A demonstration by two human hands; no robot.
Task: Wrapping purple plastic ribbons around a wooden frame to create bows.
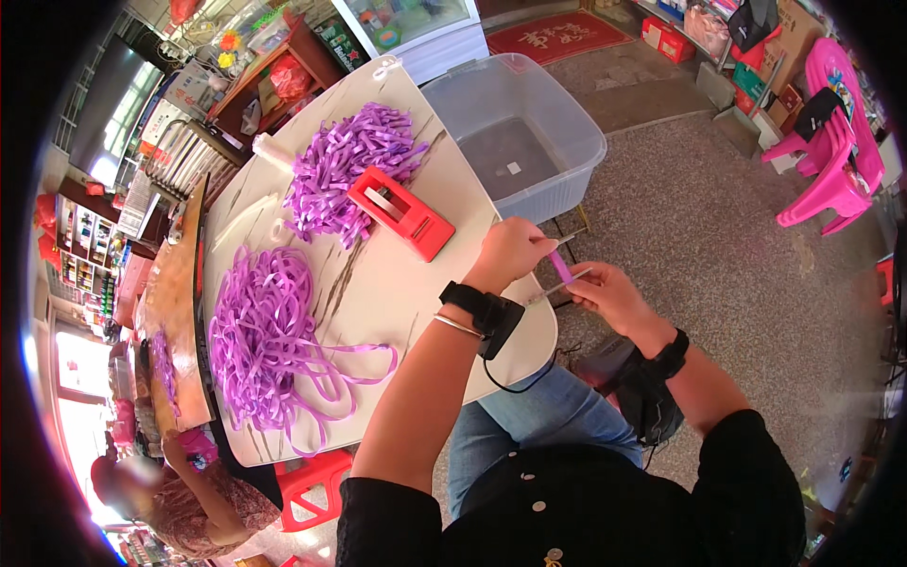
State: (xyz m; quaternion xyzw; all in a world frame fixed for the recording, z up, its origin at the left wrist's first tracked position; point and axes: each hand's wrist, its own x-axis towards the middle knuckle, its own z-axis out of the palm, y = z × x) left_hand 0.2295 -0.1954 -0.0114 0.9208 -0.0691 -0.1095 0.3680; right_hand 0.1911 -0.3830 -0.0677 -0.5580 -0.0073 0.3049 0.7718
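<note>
Ribbon [562, 266] right of centre, pinched in my left hand [515, 252], could slip, I judge, if my right hand [609, 297], gripping a slender rod [556, 290], tugs.

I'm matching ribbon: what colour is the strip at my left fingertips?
The strip is purple, seen in the head view.
</note>
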